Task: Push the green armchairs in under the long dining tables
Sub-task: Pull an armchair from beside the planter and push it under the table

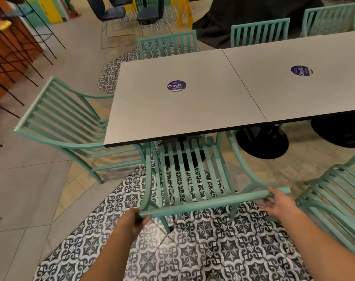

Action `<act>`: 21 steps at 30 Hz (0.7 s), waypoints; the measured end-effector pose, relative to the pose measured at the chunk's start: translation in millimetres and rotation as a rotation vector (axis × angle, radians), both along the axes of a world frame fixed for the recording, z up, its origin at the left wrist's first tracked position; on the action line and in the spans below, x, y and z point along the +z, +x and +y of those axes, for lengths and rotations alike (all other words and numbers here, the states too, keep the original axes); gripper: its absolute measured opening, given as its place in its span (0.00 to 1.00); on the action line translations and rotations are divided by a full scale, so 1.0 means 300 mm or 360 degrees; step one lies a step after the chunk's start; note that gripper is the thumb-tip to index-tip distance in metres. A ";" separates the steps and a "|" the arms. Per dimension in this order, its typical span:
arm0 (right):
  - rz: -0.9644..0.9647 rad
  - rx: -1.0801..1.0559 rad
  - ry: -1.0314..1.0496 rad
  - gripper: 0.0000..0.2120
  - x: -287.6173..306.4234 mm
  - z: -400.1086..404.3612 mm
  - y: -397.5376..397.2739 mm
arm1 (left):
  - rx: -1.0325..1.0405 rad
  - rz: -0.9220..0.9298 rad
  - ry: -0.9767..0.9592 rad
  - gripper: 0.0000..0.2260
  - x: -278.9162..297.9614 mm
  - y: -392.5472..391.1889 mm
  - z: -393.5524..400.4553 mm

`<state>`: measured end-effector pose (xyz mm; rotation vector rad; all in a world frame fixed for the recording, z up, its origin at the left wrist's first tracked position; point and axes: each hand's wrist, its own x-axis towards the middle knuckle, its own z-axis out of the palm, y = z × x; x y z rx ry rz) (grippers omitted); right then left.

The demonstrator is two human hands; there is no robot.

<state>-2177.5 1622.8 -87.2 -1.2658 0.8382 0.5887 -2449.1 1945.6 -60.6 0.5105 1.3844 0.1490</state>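
The left hand (pixel 136 219) curled round the left end of the top rail of the green armchair (pixel 189 179) nearest the camera, fingers wrapped under the bar. The right hand (pixel 278 201) met the right end of the same rail with its thumb over the top and its fingers loosely spread beneath, more a resting touch than a firm clasp. That armchair stood on the patterned floor tiles (pixel 193 250), facing the near long edge of the grey bench (pixel 172 106), with the front of its slatted seat already under the top and its back well clear of the edge.

Judging by this, the step in hand was sliding this chair home. The next move seemed to call for a level, straight shove from both ends of the rail, so that the curved arms would pass below the edge without twisting.

The dark pedestal base (pixel 262 146) sat just to the right of the chair's path and might catch a front leg if the chair swung that way. A second armchair (pixel 69 126) at the left end of the bench stood angled and only partly in, near the first chair's left arm. A third (pixel 332 195) waited at the right, pulled out. Three more (pixel 167 44) lined the far side.
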 end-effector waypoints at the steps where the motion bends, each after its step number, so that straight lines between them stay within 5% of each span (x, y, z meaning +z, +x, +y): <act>1: 0.0004 0.0019 -0.0033 0.04 0.003 0.003 -0.003 | 0.0000 0.0011 0.0003 0.07 -0.001 0.004 0.003; 17: 0.0033 0.0113 -0.0326 0.06 -0.002 0.024 -0.010 | -0.0116 0.0093 0.0100 0.08 -0.006 0.002 0.010; 21: 0.0035 0.0186 -0.0363 0.17 0.007 0.012 -0.011 | -0.0318 0.0185 0.0175 0.09 -0.017 -0.015 0.019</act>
